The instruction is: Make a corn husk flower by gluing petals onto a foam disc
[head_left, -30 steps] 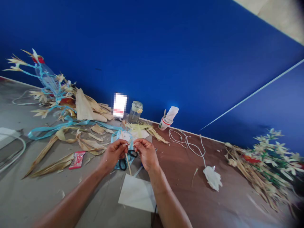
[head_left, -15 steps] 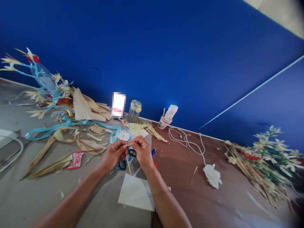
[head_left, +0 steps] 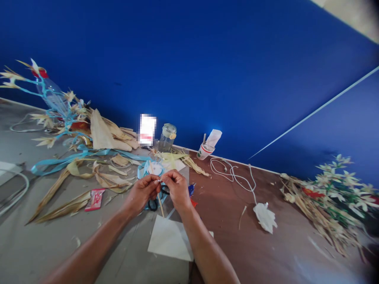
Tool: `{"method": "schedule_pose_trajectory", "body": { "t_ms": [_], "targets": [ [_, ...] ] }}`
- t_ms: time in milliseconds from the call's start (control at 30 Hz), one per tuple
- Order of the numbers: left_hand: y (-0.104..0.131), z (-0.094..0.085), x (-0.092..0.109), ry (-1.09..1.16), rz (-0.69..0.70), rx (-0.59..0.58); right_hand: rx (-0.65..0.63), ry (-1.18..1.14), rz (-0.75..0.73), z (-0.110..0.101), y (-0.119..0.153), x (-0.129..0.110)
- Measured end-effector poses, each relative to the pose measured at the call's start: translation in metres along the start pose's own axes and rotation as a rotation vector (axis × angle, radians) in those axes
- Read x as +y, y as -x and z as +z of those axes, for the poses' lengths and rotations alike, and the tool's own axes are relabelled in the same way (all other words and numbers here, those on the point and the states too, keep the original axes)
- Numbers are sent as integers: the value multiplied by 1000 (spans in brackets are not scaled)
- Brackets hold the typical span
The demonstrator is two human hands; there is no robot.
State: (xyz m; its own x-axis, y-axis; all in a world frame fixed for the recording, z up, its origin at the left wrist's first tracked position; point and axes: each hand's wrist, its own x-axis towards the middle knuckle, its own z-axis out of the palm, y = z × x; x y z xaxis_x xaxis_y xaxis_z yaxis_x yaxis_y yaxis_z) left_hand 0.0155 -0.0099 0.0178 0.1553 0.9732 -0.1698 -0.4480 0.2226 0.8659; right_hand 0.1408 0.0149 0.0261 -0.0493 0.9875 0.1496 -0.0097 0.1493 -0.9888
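Fingertips of my left hand [head_left: 145,190] and my right hand [head_left: 175,187] meet over the table, both closed in a pinch. Between them shows a tiny whitish piece [head_left: 159,181], too small to name. Just under the hands lie black-handled scissors [head_left: 152,204], partly covered by the fingers. A thin pale stick [head_left: 160,206] slants down past them; whether it is held or lying there, I cannot tell. Behind the fingers sits a white spool with light blue ribbon [head_left: 154,168]. Closer to me, a white sheet of paper [head_left: 168,238] lies partly under my right forearm.
Dried corn husks [head_left: 109,179] and a red packet [head_left: 95,199] lie to the left, below a blue-stemmed flower arrangement [head_left: 66,114]. A clear jar [head_left: 167,138], a white cup [head_left: 205,150] and a white cable [head_left: 233,173] line the blue wall. White flowers [head_left: 340,181] stand right.
My hands keep almost the same pinch in the same place. The view has shifted very slightly; nothing on the table has visibly moved.
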Motion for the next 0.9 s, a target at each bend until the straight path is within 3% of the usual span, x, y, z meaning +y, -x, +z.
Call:
{"method": "schedule_pose_trajectory", "body": {
  "t_ms": [133, 267, 367, 533, 700, 800, 900],
  "targets": [
    [2, 1, 2, -10, -19, 4, -16, 24, -43, -1, -1, -1],
    [1, 1, 5, 8, -8, 10, -38, -104, -35, -5, -2, -5],
    [0, -2, 9, 42, 10, 34, -128, -134, -4, -16, -3, -11],
    [-3, -9, 13, 88, 58, 56, -330, 341, 45, -31, -2, -16],
    [-4, -12, 14, 129, 108, 32, -537, 821, 50, -24, 9, -11],
    [-4, -12, 16, 132, 133, 53, -518, 969, 1, -24, 18, -10],
    [-4, -11, 20, 136, 142, 76, -392, 956, -35, -37, 30, -10]
  ]
}}
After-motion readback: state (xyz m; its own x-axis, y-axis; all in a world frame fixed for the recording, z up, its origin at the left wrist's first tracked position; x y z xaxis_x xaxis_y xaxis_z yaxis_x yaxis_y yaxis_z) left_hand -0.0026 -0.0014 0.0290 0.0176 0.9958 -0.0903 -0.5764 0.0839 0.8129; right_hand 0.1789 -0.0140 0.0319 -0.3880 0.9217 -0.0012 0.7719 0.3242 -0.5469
